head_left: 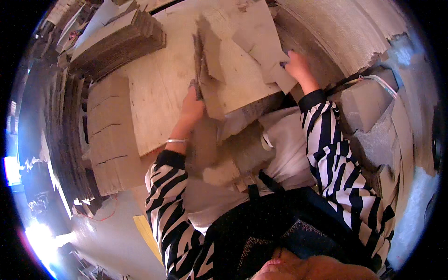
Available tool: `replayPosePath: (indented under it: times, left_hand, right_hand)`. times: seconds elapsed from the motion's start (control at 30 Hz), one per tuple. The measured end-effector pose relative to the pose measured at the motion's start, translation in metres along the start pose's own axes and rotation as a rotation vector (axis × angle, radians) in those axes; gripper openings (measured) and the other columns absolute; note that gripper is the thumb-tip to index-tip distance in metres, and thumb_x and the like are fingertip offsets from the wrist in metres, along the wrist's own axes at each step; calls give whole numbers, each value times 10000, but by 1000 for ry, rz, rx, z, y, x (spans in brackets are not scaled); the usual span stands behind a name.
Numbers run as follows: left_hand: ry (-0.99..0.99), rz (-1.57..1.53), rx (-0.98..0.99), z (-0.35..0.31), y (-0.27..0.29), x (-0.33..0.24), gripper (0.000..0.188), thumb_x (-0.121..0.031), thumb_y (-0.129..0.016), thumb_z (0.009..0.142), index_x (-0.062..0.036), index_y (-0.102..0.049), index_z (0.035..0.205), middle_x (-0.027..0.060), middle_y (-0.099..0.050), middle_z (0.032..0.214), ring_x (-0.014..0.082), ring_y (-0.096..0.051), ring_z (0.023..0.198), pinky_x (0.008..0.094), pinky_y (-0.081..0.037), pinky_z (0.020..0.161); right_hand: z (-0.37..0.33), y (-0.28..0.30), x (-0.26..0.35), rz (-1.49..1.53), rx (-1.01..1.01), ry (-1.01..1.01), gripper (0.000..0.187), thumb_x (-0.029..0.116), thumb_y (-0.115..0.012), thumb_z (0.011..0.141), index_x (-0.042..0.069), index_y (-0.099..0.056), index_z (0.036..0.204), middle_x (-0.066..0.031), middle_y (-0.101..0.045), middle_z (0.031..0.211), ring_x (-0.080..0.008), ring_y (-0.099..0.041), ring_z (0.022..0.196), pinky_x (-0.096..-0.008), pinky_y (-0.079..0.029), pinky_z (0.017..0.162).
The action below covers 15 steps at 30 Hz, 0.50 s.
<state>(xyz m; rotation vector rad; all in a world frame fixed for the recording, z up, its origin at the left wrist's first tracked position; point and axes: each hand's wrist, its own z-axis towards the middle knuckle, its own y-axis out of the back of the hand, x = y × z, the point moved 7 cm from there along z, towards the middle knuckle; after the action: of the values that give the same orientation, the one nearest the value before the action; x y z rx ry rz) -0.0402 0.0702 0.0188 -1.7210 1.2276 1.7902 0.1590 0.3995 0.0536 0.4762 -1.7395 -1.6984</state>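
My left hand (192,105) is closed round the near end of a slotted cardboard piece (212,56). That piece stands tilted on edge above the wooden board and is smeared by motion; whether it is one layer or several I cannot tell. At the right, my right hand (299,69) pinches the edge of a flat cardboard sheet (261,35), with something dark at its fingertips. This sheet overlaps other flat pieces at the board's right side. Below my left hand, a long cardboard strip (204,144) hangs toward my lap, partly blurred.
A pale wooden board (156,93) forms the work surface. Stacked cardboard (116,42) stands at its far left, and slotted cardboard (108,135) lines its left edge. Tall cardboard stacks (65,126) rise farther left. More cardboard (368,102) crowds the right, with a white cord (380,81).
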Motion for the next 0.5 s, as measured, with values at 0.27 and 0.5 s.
replayPosePath:
  times: [0.27,0.5]
  left_hand:
    - [-77,-379,-461,-127,161,-93,416,-144,-368,990,25,-422,1366,121,-529,1315,218,-514,1188,340,-417,996]
    - [-284,1380,-1244,-246,341,-255,519,-163,-502,906,-163,-440,1421,137,-647,1158,377,-653,932,386,-518,882]
  right_hand:
    - [-10,14,-16,60,-198,21,425,201,-651,808,111,-566,1215,-184,-640,1101,-392,-592,1028,-467,-477,855]
    - [-20,62,-35,-35,-191,-131,494,116,-546,808,71,-504,1298,-244,-608,1156,-409,-576,1081,-461,-453,895]
